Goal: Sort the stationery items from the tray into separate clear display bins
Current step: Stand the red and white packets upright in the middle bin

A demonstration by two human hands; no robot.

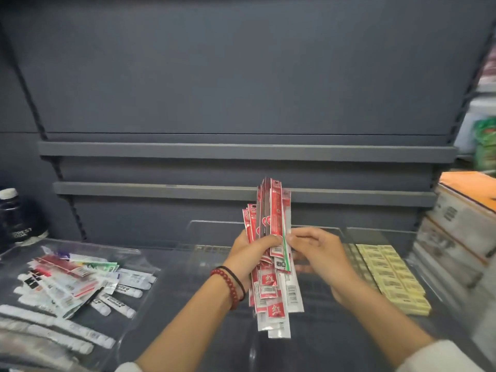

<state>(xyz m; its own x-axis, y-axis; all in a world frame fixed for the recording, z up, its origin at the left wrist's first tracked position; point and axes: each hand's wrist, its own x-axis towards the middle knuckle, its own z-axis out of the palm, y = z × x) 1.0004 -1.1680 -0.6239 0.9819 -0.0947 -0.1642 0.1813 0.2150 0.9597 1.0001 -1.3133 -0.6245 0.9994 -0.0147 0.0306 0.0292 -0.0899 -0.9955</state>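
left hand (251, 255) grips an upright bundle of long red-and-white plastic stationery packets (276, 210) above the middle clear plastic bin (214, 232). right hand (319, 253) pinches the bundle's right edge. mixed white packets (67, 280) lie in the clear tray (94, 245) at left.

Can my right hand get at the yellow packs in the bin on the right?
Probably yes. The yellow packs lie uncovered just right of the right hand, nothing between. It must first release the red packets that the left hand also grips.
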